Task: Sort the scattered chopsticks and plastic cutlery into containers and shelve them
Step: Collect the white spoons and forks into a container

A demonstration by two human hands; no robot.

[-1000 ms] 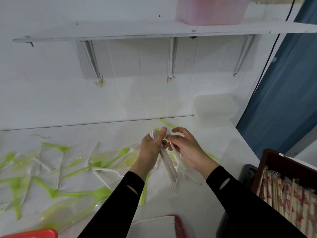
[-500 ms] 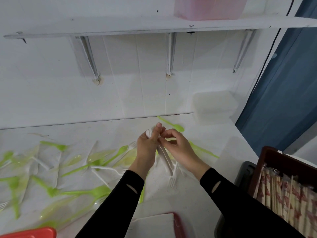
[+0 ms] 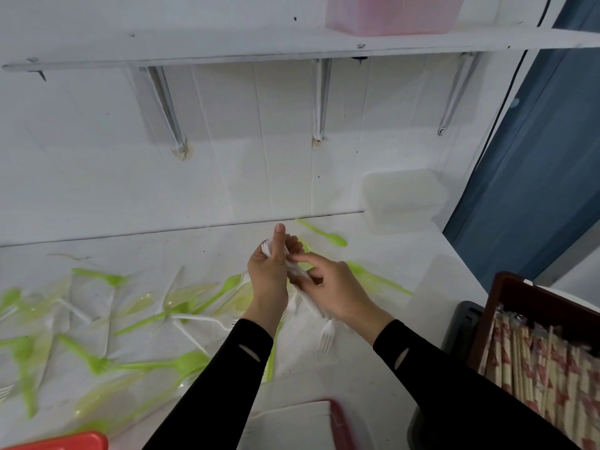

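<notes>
Near the middle of the view, the left hand [image 3: 268, 280] has its grip closed round a bundle of white forks [image 3: 311, 303], thumb pointing straight up toward twelve o'clock and the tines showing just above the fingers. The right hand [image 3: 337, 292] meets it from four o'clock; its grip is narrow, with fingertips pinching the same bundle where the handles slant down toward five o'clock. Both hands are raised above the white worktop [image 3: 406, 287]. One more white fork [image 3: 326, 336] shows below the right wrist, tines down, and I cannot tell whether it hangs from the bundle or lies loose. Green cutlery [image 3: 156, 365], mixed with clear wrappers and a few white pieces, lies scattered across the worktop from seven to ten o'clock of the hands. A single green spoon [image 3: 324, 234] lies at one o'clock, near the wall. A clear container [image 3: 402, 199] stands at two o'clock in the worktop's far corner. At four o'clock a brown box [image 3: 535, 297] holds wrapped chopsticks [image 3: 552, 365] packed side by side. A pink container [image 3: 393, 14] sits on the shelf [image 3: 194, 43] at twelve o'clock, and a red tray [image 3: 65, 442] edges in at seven o'clock.
</notes>
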